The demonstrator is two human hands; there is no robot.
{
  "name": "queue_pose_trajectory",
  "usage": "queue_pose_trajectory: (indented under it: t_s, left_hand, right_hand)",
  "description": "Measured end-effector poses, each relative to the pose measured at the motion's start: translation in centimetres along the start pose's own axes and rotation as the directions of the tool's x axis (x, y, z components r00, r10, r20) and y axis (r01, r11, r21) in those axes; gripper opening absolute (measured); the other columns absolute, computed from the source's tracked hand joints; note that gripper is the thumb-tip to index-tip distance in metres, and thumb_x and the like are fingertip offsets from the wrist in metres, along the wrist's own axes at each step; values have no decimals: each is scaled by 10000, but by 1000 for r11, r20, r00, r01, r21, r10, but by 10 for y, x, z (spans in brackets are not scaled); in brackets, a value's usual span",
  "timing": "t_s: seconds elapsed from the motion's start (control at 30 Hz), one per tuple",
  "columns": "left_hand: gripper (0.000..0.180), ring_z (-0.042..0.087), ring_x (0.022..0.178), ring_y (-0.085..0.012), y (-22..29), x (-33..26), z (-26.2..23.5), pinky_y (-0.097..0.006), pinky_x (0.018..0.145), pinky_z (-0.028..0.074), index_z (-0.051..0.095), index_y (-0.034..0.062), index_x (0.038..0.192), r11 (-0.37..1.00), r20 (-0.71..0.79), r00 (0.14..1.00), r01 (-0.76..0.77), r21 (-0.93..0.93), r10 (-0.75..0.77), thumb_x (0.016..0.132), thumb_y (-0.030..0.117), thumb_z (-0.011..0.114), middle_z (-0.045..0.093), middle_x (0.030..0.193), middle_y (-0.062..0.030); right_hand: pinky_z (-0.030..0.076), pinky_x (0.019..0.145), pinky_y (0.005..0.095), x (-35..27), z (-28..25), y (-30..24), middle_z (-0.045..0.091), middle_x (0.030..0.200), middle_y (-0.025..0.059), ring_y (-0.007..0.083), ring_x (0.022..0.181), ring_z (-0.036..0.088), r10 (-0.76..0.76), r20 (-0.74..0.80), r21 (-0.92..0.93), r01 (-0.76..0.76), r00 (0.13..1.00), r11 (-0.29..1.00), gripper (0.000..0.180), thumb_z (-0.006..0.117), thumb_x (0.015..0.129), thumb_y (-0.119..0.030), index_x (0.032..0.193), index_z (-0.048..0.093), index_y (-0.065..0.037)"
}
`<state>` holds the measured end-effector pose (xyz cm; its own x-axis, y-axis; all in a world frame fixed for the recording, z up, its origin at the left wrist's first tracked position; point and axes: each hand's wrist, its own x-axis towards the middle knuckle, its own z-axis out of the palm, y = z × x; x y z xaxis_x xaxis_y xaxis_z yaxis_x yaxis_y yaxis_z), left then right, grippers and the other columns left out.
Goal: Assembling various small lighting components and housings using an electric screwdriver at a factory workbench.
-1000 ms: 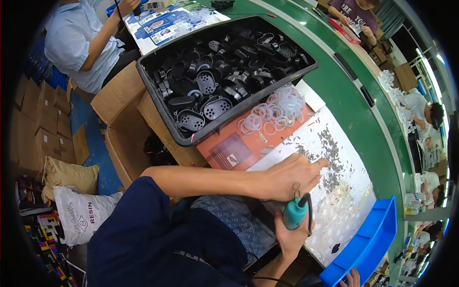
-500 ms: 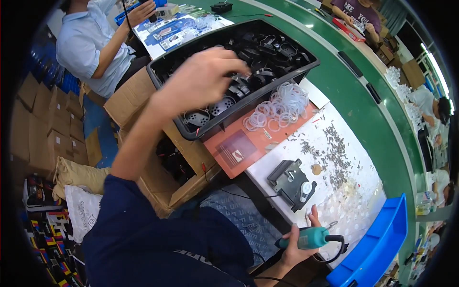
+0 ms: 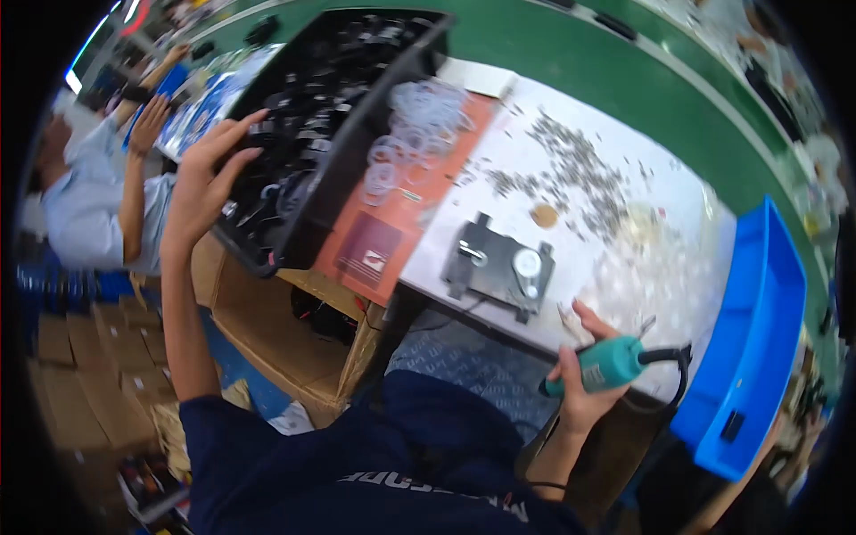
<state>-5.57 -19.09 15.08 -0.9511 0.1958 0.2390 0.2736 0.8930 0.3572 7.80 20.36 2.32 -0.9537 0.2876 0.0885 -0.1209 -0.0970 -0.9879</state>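
Observation:
My left hand [image 3: 207, 174] is raised at the left edge of a black bin [image 3: 325, 201]. Its thumb and fingers are apart, with nothing visible between them. Many black plastic parts [image 3: 308, 116] fill the bin, smeared by motion. In my right hand [image 3: 584, 392] is a teal electric screwdriver [image 3: 608, 364] with a black cord, held near the front edge of the white work surface [image 3: 428, 259]. Beyond it stands a black fixture [image 3: 499, 267] with a round light-coloured knob and a small metal clamp.
Clear rings [image 3: 419, 129] lie on an orange-red board [image 3: 357, 232] beside the bin. Small metal pieces [image 3: 580, 165] are scattered over the white surface. A blue tray [image 3: 749, 339] stands at right, an open cardboard box [image 3: 267, 330] below the bin. A co-worker [image 3: 98, 205] sits at left.
The view has turned, shifting the bench leftward. My left hand has gone from over the bin's middle to its left edge, fingers now spread. My right hand still grips the screwdriver.

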Motion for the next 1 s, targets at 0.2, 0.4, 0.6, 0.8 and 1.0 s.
queue_pose_trajectory:
  t_s: [0.2,0.4,0.6,0.8,1.0]
  left_hand:
    - [348,664,852,-187,131,27,54,-275,740,527,643,-11,1042,757,186,862,-286,-587,471,706,-45,726,654,932,-100]
    - [179,575,803,-264,185,78,129,-364,727,451,715,76,986,741,574,469,-402,-538,671,830,141,657,559,842,-106]
    - [163,573,916,-265,178,89,143,-351,798,448,740,126,966,744,627,406,-427,-514,665,835,169,652,590,955,-106]
    - [161,566,912,-216,165,90,156,-319,833,432,729,91,972,710,603,416,-176,-682,681,867,141,617,618,965,-74]
    - [124,575,936,-229,168,91,157,-333,843,441,690,18,929,729,658,353,-119,-674,665,865,75,600,636,1018,-94]
  right_hand:
    - [452,946,387,8,0,10,609,1135,268,323,1110,592,3,-6,30,-3,1000,1000,377,686,694,127,1042,564,50]
    - [470,925,390,-1,-3,-4,613,1121,265,304,1064,611,82,-54,131,-74,995,989,372,677,701,136,1039,553,43]
    - [440,475,169,2,-7,17,612,1117,279,67,534,544,-190,16,22,190,982,982,368,657,705,115,1042,533,32]
    - [452,486,174,4,-11,17,609,1123,271,72,564,557,-157,89,-33,160,984,986,367,676,698,110,1033,542,46]
    - [451,485,174,5,-9,14,607,1106,289,86,541,563,-187,76,-15,189,979,982,367,673,702,98,1036,527,53]
